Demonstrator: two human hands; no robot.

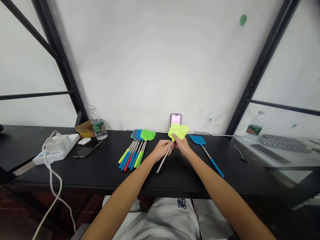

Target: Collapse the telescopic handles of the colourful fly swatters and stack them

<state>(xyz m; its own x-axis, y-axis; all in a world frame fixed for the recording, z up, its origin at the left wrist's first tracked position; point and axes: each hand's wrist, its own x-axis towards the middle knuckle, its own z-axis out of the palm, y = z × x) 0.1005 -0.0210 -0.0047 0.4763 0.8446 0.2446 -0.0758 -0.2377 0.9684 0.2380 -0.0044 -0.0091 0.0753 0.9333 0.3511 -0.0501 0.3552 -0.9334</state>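
Note:
My left hand (163, 148) is closed round a bare silver metal rod (162, 162) that slants down toward the table's front. My right hand (182, 144) pinches the base of a yellow-green fly swatter head (178, 130), right where the rod's top end meets it. Both hands hover together over the middle of the black table (105, 173). A bundle of several finished fly swatters (136, 148) with coloured handles lies left of my hands. A single blue fly swatter (205, 150) lies to the right.
A phone (175, 119) leans upright on the wall behind my hands. At the left are a water bottle (98, 123), a dark phone (87, 149), a white power strip (56, 146) with cables and a small cardboard box (85, 128). Another bottle (255, 126) stands on the neighbouring table.

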